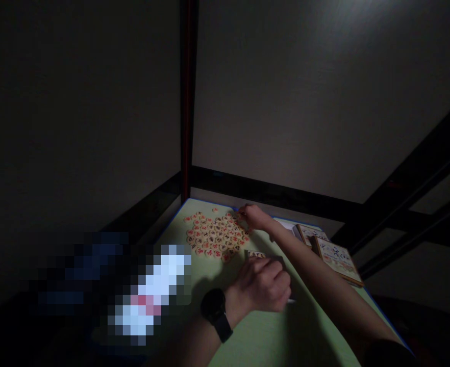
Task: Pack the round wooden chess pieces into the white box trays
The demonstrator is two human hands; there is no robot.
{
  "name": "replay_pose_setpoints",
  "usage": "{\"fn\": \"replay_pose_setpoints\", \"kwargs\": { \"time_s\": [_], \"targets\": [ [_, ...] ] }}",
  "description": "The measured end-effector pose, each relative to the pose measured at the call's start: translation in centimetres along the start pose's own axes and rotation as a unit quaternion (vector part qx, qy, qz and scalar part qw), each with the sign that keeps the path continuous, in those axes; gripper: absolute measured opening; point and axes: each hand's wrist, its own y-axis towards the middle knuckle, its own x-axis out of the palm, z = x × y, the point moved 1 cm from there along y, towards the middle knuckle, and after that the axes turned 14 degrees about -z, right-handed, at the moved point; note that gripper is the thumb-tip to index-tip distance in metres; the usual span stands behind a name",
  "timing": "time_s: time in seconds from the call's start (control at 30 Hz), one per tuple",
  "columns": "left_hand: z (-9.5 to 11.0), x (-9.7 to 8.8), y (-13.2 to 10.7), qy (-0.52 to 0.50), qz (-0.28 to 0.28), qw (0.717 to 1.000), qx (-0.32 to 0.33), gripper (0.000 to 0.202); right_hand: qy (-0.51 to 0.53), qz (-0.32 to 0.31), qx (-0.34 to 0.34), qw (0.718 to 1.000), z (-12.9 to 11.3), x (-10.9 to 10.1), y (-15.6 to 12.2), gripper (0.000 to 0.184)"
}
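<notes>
Many round Chinese chess pieces (217,232) with red and black characters lie spread in one layer on the pale green table (244,326). At the far right edge of the spread is my right hand (256,217), its fingertips pinched together at a piece there. Nearer to me, my left hand (263,283), below a black wristwatch (214,308), is closed around a small box (256,254). Characters like those on the pieces show at the box's far end; my knuckles cover most of it.
Two flat boxes (335,257) with printed lids are at the table's right side, with a white sheet (286,226) beside them. A blurred-out bright object (152,293) is at the left. Dark-framed wall panels (278,107) stand behind the table. The light is dim.
</notes>
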Motion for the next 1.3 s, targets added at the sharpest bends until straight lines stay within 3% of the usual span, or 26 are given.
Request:
{"fn": "replay_pose_setpoints", "kwargs": {
  "time_s": [0.2,0.37,0.7,0.97,1.07,1.13,1.3],
  "targets": [
    [-0.1,-0.2,0.2,-0.002,0.064,0.998,-0.013,0.027,-0.002,0.003,-0.057,0.998,-3.4,-0.6,1.8,0.023],
    [-0.7,-0.2,0.4,-0.037,0.122,0.990,-0.051,0.028,-0.017,-0.003,-0.065,0.998,-5.4,-0.5,3.7,0.024],
    [-1.0,0.3,0.1,0.000,0.047,0.996,-0.074,0.027,-0.042,-0.062,-0.081,0.994,-5.6,-0.6,5.5,0.024],
    [-1.5,0.3,0.1,-0.028,0.076,0.992,-0.098,0.026,-0.030,-0.023,-0.053,0.998,-6.5,0.3,5.0,0.022],
    [-2.1,0.5,0.1,-0.057,0.070,0.984,-0.155,0.026,-0.009,0.017,-0.047,0.999,-6.4,0.0,4.2,0.026],
    [-2.6,0.5,0.1,-0.097,0.060,0.966,-0.230,0.027,0.010,0.045,-0.043,0.998,-5.9,-0.5,3.0,0.026],
    [-4.7,0.2,0.2,-0.205,-0.008,0.863,-0.462,0.018,0.092,0.147,-0.057,0.983,-3.2,-0.2,-3.2,0.027]
  ]
}}
